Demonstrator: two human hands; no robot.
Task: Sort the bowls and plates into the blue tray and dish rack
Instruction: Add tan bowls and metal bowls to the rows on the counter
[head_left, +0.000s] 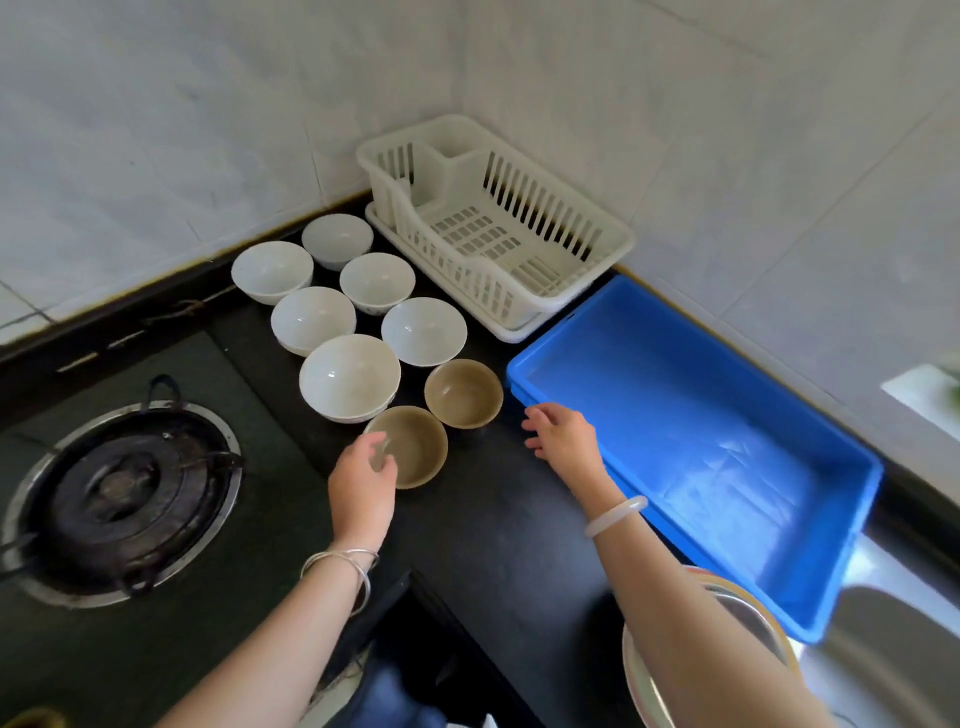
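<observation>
Several white bowls (349, 375) and two brown bowls stand on the black counter. My left hand (363, 478) reaches over the near rim of the closer brown bowl (421, 447), fingers curled at its edge. Whether they grip the bowl I cannot tell. My right hand (563, 434) hovers open beside the front left corner of the empty blue tray (831, 525), just right of the other brown bowl (463, 393). The white dish rack (602, 234) sits empty in the corner behind the tray.
A gas burner (122, 491) lies to the left. Stacked plates with a metal one on top (748, 613) sit at the lower right, partly hidden by my right arm. A steel sink (893, 654) is beyond them. Tiled walls close the corner.
</observation>
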